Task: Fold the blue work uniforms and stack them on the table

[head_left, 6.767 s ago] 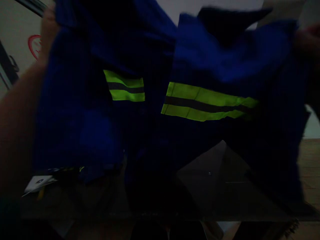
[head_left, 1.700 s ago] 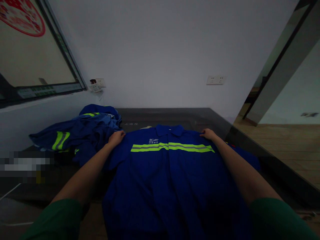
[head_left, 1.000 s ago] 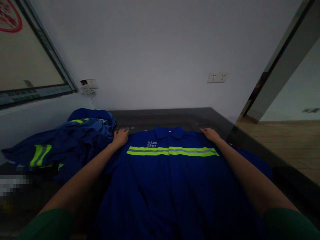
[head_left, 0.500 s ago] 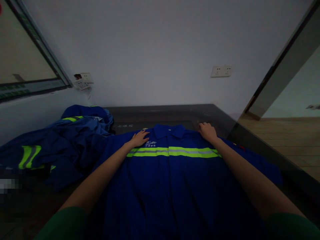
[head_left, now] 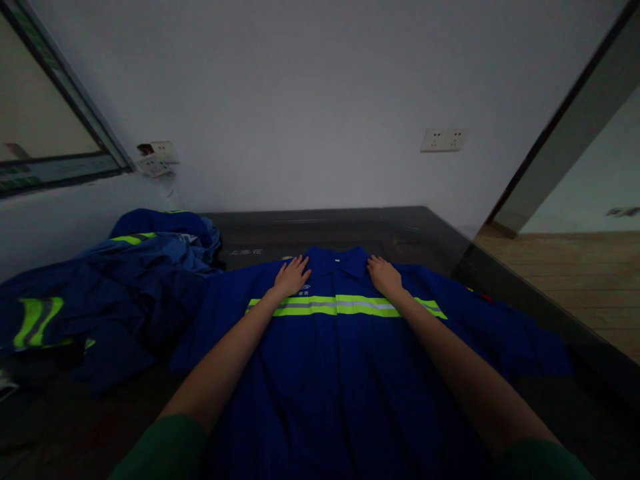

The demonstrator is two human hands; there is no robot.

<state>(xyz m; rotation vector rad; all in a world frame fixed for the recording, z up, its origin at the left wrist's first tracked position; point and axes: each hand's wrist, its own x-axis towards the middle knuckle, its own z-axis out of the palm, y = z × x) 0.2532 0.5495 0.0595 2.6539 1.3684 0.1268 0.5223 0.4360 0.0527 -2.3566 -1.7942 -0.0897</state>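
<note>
A dark blue work jacket point(head_left: 320, 360) with a collar and a yellow-green reflective band across the chest lies spread out, front side up. My left hand point(head_left: 291, 276) rests flat on its shoulder area beside the collar, fingers stretched out, partly covering the white chest print. On the other side of the collar, my right hand point(head_left: 384, 275) lies on the cloth with its fingers extended. Neither hand grips the fabric. The jacket's lower part fades into shadow between my forearms.
Under the jacket is a dark, glossy table point(head_left: 310, 230) against the wall. More blue garments with reflective strips point(head_left: 145, 273) are heaped at its left. Wall sockets point(head_left: 443, 139) sit above the table, and a wooden floor point(head_left: 560, 267) shows at the right.
Both hands have moved inward to the collar, the right one coming from the jacket's right shoulder edge. That shoulder now shows uncovered. The view has shifted slightly.
</note>
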